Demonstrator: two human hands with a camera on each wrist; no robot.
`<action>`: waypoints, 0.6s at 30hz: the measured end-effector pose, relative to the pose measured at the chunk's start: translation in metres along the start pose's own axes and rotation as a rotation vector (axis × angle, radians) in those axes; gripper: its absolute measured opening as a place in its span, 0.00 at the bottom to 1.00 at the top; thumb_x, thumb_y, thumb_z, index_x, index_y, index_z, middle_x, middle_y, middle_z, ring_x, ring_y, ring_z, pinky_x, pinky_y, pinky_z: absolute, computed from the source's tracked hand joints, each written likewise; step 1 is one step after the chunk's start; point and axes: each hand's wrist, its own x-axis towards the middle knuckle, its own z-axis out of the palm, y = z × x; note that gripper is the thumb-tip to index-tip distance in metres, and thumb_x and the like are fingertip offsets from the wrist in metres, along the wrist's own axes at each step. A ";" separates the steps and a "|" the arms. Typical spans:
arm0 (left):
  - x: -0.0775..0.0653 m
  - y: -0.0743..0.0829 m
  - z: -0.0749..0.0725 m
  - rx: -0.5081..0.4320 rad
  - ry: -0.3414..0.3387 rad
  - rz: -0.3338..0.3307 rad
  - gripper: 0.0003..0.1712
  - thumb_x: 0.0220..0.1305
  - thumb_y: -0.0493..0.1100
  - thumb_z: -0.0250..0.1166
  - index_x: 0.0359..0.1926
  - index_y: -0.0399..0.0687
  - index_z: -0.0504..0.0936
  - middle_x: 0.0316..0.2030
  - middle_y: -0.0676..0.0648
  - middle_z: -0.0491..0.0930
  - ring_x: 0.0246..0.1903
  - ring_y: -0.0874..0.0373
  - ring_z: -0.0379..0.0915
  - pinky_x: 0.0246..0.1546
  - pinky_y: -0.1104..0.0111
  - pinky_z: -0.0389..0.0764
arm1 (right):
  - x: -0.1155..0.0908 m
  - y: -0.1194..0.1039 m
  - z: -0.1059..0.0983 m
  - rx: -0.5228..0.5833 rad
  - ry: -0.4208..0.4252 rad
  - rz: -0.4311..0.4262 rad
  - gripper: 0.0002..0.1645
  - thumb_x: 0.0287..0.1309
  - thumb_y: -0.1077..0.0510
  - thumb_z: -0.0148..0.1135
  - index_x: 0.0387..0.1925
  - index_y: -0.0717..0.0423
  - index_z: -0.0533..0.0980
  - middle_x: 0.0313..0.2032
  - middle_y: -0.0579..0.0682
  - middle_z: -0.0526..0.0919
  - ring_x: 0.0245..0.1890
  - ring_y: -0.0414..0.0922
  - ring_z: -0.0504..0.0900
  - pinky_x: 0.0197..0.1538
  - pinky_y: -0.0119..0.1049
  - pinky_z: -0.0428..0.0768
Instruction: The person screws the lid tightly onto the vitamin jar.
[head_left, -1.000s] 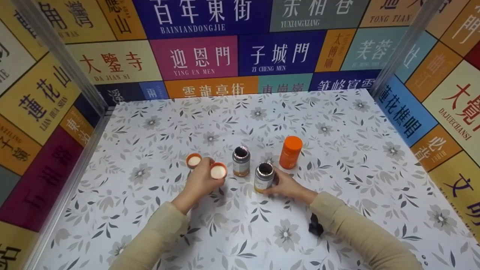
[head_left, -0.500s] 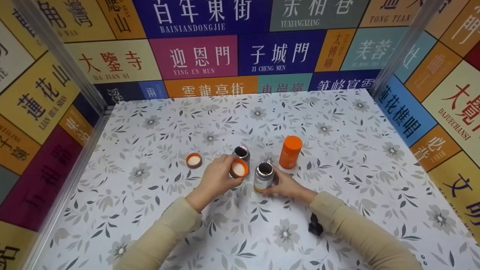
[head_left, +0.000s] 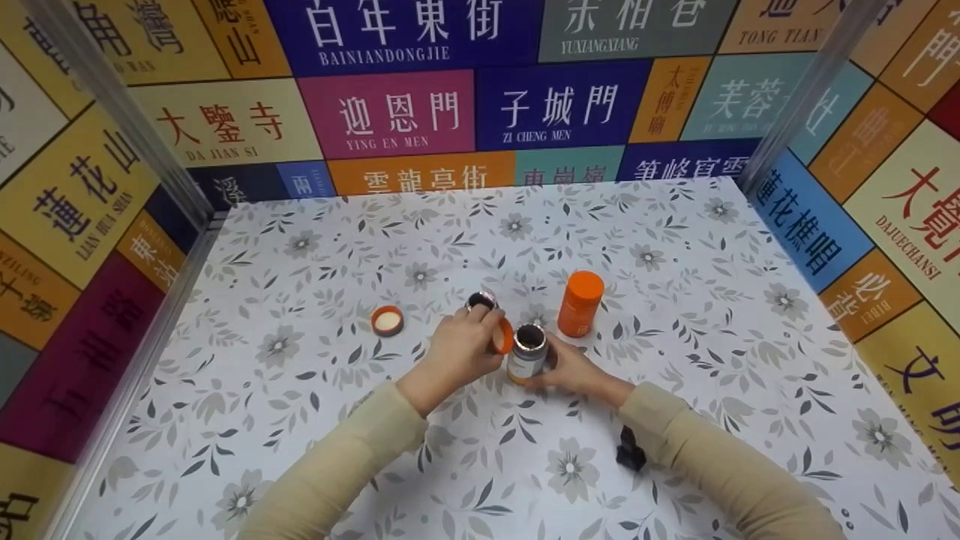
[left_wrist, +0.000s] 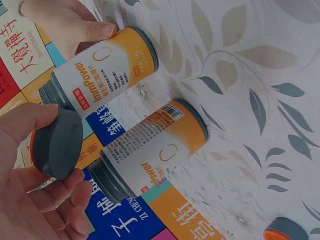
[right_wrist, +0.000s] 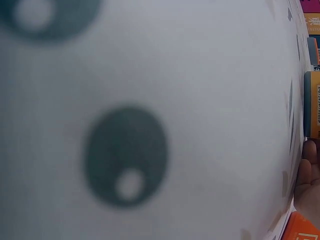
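Observation:
My left hand pinches an orange-lined grey screw cap between thumb and fingers, tilted on its side. The cap is beside the mouth of an uncapped supplement bottle with a white and orange label. My right hand grips that bottle low on its side, and it stands upright on the table. A second uncapped bottle stands just left of it; in the head view my left hand mostly hides it. Another cap lies on the table, inner side up, to the left.
An orange bottle with its orange lid on stands behind my right hand. A small black object shows beside the right sleeve. Printed panels wall in the back and sides of the floral-covered table.
My left hand has moved right with the cap, past the left bottle to the right one's mouth, and the cap has tipped from facing up to sideways. My right hand stays put.

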 end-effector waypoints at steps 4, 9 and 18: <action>0.002 0.000 0.000 0.011 0.036 0.013 0.29 0.41 0.49 0.70 0.47 0.44 0.77 0.39 0.47 0.78 0.31 0.47 0.74 0.29 0.58 0.76 | -0.002 -0.008 0.000 -0.009 0.001 0.010 0.50 0.37 0.66 0.72 0.64 0.62 0.58 0.59 0.60 0.69 0.60 0.56 0.66 0.64 0.49 0.59; 0.004 -0.002 -0.003 -0.023 0.059 0.036 0.29 0.41 0.49 0.71 0.48 0.45 0.77 0.40 0.48 0.80 0.32 0.48 0.74 0.30 0.58 0.76 | -0.009 -0.029 -0.001 0.015 -0.022 -0.002 0.49 0.38 0.69 0.71 0.63 0.66 0.57 0.59 0.63 0.68 0.61 0.57 0.65 0.64 0.50 0.58; 0.015 0.000 -0.003 -0.341 -0.102 -0.078 0.31 0.44 0.48 0.72 0.48 0.43 0.71 0.40 0.46 0.78 0.38 0.51 0.74 0.40 0.61 0.75 | -0.010 -0.033 -0.003 0.058 -0.052 -0.019 0.49 0.41 0.69 0.69 0.65 0.63 0.56 0.63 0.60 0.64 0.62 0.55 0.63 0.64 0.49 0.58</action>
